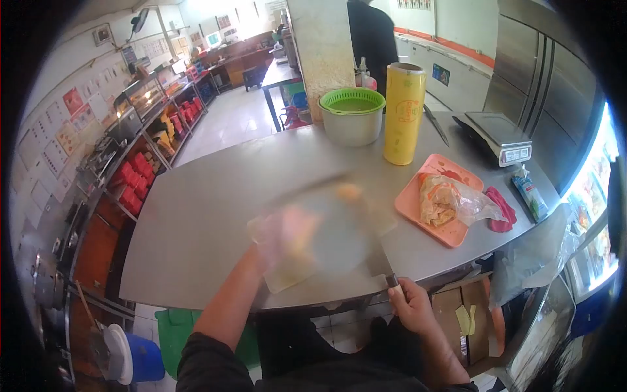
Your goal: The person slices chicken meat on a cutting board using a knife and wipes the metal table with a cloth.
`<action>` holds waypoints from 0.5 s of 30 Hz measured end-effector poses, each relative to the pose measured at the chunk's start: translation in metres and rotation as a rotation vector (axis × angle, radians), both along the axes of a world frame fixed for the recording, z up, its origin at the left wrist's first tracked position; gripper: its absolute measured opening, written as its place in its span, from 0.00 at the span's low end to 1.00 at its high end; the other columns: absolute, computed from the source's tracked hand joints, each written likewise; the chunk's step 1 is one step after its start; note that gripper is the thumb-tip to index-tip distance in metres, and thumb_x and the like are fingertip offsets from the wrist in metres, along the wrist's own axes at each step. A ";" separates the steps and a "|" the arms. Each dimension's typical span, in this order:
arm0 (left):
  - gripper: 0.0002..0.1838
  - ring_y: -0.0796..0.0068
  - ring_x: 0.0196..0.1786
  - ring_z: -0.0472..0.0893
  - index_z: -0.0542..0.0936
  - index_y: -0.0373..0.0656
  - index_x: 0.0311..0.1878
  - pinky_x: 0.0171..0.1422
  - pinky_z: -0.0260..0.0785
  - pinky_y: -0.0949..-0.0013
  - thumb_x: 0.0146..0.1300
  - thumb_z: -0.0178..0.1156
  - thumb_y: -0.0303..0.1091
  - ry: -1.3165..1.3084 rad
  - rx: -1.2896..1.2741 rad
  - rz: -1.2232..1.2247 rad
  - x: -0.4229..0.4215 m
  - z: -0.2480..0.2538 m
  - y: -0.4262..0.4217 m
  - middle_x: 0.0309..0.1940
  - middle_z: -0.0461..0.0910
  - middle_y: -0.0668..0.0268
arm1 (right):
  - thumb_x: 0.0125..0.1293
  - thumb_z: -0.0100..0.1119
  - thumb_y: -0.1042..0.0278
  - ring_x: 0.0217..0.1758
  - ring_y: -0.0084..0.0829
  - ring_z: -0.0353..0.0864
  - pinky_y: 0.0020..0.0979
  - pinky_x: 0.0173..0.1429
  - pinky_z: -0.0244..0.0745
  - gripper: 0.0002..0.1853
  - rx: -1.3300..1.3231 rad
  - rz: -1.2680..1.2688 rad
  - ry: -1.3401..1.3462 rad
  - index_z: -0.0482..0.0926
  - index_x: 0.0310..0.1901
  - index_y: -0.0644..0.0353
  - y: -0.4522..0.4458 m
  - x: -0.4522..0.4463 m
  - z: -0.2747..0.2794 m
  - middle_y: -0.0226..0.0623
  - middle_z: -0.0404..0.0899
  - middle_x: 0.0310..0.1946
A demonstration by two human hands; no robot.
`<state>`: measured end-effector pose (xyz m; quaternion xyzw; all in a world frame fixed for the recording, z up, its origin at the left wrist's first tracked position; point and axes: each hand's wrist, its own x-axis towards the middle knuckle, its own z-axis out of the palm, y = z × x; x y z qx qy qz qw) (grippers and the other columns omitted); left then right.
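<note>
My right hand (411,304) is closed around the handle of a knife (381,261) at the table's front edge, with the blade pointing away from me. My left hand (277,238), in what looks like a thin clear glove, is smeared by motion over the table. Around it lies a pale, see-through flat shape (339,242), perhaps a board or sheet, too blurred to name. A small orange-tan piece (348,191) shows at its far side. Whether my left fingers hold anything is hidden by the blur.
On the steel table (189,215) to the right sits a pink tray (450,235) with bagged food (439,199). Beyond stand a yellow wrap roll (403,117), a pot with green basket (353,104), another knife (436,124) and a scale (499,134). A person (372,49) stands behind the pillar.
</note>
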<state>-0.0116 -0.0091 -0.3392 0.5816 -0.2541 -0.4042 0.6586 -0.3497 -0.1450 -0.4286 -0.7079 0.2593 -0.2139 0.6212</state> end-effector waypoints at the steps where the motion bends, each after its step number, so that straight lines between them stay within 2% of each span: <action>1: 0.20 0.66 0.53 0.87 0.81 0.41 0.60 0.59 0.82 0.64 0.79 0.60 0.48 -0.004 0.000 -0.001 0.021 -0.024 -0.003 0.53 0.86 0.59 | 0.79 0.62 0.64 0.30 0.20 0.79 0.28 0.38 0.76 0.15 -0.022 0.013 0.020 0.80 0.58 0.66 0.001 -0.001 0.005 0.31 0.82 0.31; 2: 0.22 0.66 0.52 0.87 0.81 0.39 0.60 0.57 0.81 0.66 0.78 0.62 0.49 -0.572 0.197 -0.094 0.058 -0.068 -0.008 0.53 0.87 0.59 | 0.78 0.62 0.64 0.31 0.21 0.79 0.29 0.39 0.77 0.15 -0.045 0.024 0.042 0.81 0.58 0.66 0.002 -0.003 0.009 0.33 0.82 0.31; 4: 0.24 0.66 0.50 0.87 0.82 0.38 0.60 0.55 0.81 0.68 0.76 0.63 0.51 -1.141 0.387 -0.187 0.069 -0.083 -0.014 0.52 0.87 0.59 | 0.78 0.63 0.64 0.32 0.22 0.80 0.30 0.40 0.77 0.15 -0.074 0.033 0.030 0.81 0.58 0.66 0.003 -0.004 0.012 0.34 0.83 0.32; 7: 0.24 0.66 0.49 0.88 0.84 0.38 0.57 0.53 0.80 0.68 0.71 0.68 0.50 -1.015 0.569 -0.112 0.061 -0.082 -0.019 0.49 0.89 0.61 | 0.77 0.63 0.65 0.35 0.24 0.82 0.30 0.43 0.78 0.15 -0.120 0.042 0.041 0.81 0.58 0.65 0.003 -0.006 0.013 0.37 0.84 0.35; 8: 0.21 0.67 0.47 0.88 0.87 0.39 0.52 0.51 0.80 0.66 0.70 0.69 0.49 -1.176 0.652 -0.171 0.042 -0.051 -0.017 0.46 0.90 0.60 | 0.77 0.63 0.65 0.37 0.24 0.82 0.31 0.45 0.78 0.15 -0.135 0.039 0.065 0.81 0.58 0.65 0.004 -0.006 0.013 0.38 0.84 0.36; 10: 0.19 0.67 0.45 0.88 0.89 0.40 0.48 0.50 0.80 0.64 0.68 0.70 0.48 -1.335 0.735 -0.226 0.021 -0.019 -0.016 0.43 0.91 0.59 | 0.77 0.63 0.65 0.37 0.24 0.82 0.30 0.44 0.78 0.15 -0.122 0.038 0.085 0.81 0.58 0.65 0.006 -0.007 0.017 0.38 0.84 0.36; 11: 0.17 0.65 0.43 0.88 0.90 0.41 0.43 0.49 0.80 0.62 0.66 0.71 0.47 -1.314 0.763 -0.129 0.017 -0.011 -0.016 0.39 0.90 0.57 | 0.77 0.63 0.65 0.37 0.24 0.82 0.30 0.44 0.78 0.15 -0.105 0.033 0.106 0.81 0.58 0.65 0.007 -0.007 0.018 0.38 0.84 0.35; 13: 0.15 0.64 0.40 0.89 0.91 0.43 0.39 0.47 0.80 0.60 0.64 0.72 0.47 -1.286 0.794 -0.035 0.035 -0.032 -0.013 0.36 0.90 0.55 | 0.77 0.63 0.64 0.35 0.24 0.82 0.30 0.43 0.78 0.15 -0.111 0.031 0.076 0.81 0.58 0.64 0.006 -0.007 0.010 0.37 0.84 0.35; 14: 0.15 0.61 0.38 0.88 0.91 0.42 0.38 0.46 0.80 0.59 0.64 0.71 0.47 -1.414 0.655 -0.015 0.070 -0.072 -0.009 0.35 0.89 0.53 | 0.77 0.63 0.64 0.34 0.24 0.81 0.30 0.42 0.78 0.15 -0.112 0.028 0.047 0.81 0.58 0.64 0.009 -0.008 0.006 0.36 0.84 0.34; 15: 0.15 0.60 0.37 0.88 0.91 0.42 0.37 0.46 0.80 0.58 0.63 0.71 0.46 -1.465 0.589 -0.007 0.075 -0.085 -0.003 0.34 0.89 0.53 | 0.77 0.63 0.64 0.34 0.24 0.81 0.30 0.42 0.78 0.15 -0.105 0.034 0.058 0.81 0.58 0.64 0.012 -0.009 0.009 0.36 0.84 0.34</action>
